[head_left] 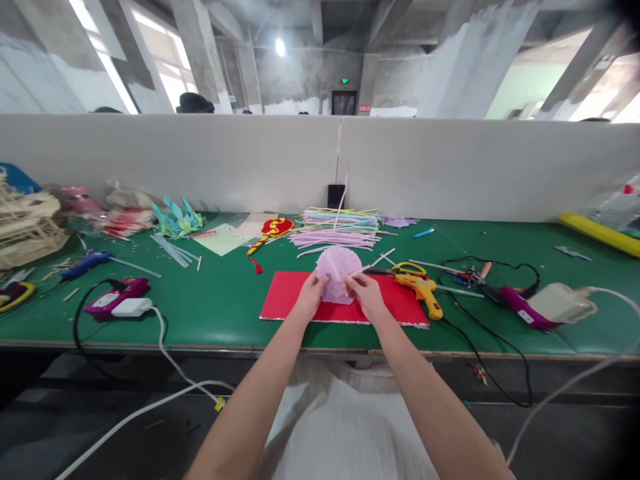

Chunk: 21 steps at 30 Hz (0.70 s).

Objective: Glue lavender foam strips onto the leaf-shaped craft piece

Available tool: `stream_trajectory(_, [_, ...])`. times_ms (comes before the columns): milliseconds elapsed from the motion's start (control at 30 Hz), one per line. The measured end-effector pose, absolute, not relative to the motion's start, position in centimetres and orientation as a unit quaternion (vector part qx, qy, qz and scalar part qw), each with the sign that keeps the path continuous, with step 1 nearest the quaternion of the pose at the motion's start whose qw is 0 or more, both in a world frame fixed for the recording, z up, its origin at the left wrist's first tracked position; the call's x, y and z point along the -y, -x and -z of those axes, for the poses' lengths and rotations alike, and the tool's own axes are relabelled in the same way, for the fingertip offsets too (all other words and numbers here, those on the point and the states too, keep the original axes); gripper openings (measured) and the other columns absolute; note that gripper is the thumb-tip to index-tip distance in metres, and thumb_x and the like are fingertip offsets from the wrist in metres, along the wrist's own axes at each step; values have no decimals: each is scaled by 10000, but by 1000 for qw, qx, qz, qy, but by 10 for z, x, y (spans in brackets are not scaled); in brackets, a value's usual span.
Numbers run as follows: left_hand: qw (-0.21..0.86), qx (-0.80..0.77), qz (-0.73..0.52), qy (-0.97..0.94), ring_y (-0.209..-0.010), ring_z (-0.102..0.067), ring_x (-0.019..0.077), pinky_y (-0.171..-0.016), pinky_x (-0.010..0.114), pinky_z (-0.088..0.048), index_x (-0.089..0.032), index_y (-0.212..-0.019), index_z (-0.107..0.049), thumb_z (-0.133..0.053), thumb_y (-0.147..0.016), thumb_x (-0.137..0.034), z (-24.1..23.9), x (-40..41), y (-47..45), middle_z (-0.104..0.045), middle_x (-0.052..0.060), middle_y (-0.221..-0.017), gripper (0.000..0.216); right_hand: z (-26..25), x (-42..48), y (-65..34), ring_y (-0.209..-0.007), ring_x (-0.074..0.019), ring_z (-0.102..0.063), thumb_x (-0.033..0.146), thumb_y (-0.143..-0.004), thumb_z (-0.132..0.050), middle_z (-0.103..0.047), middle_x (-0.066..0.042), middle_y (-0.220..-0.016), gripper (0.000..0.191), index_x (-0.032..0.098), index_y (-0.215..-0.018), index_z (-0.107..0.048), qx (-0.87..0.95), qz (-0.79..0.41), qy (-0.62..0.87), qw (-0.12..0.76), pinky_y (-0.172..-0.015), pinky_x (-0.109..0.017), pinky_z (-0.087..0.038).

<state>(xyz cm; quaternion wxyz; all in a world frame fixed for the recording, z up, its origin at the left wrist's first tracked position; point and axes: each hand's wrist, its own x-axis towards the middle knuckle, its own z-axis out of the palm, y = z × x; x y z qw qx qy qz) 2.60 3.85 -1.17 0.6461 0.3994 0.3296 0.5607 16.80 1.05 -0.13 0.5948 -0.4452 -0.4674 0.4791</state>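
Observation:
A round lilac disc with a ribbed surface (340, 263) is held up over a red board (283, 293). My left hand (311, 297) pinches its lower left edge. On the disc's right side my right hand (366, 293) is closed, fingertips at a thin pale lilac strip (361, 271) that sticks out to the right. Whether the strip is fixed to the disc I cannot tell. A yellow glue gun (423, 291) lies on the board's right part, close to my right hand. Behind the disc is a pile of pastel pipe cleaners (337, 230).
A red and yellow ornament (276, 228), paper sheets (220, 240) and a turquoise folded piece (179, 217) lie to the left. Purple power sockets (117, 298) with cords sit on both sides. A blue glue gun (86, 265) lies far left. A pale partition (200, 160) closes the table's back.

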Motion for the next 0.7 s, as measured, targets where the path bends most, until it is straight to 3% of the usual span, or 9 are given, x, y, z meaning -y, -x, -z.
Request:
stream_trajectory(300, [691, -321, -579, -290, -668, -639, 149, -602, 267, -524, -177, -946, -601, -703, -715, -336, 6, -40, -22, -697, 24, -815, 298, -5, -4, -160, -387, -108, -538, 482, -572, -773, -665, -28, -576, 350, 158, -625, -653, 517, -516, 439, 523, -329, -213, -374])
stream_trajectory(700, [698, -294, -582, -297, -1046, -621, 230, -811, 339, -538, -208, -1026, -612, -602, -770, -510, -7, -38, -22, -674, 62, -1112, 396, 5, -10, -162, -387, -103, -554, 530, -582, -756, -691, -49, -591, 406, 151, -630, -618, 524, -510, 442, 520, -352, -206, -409])
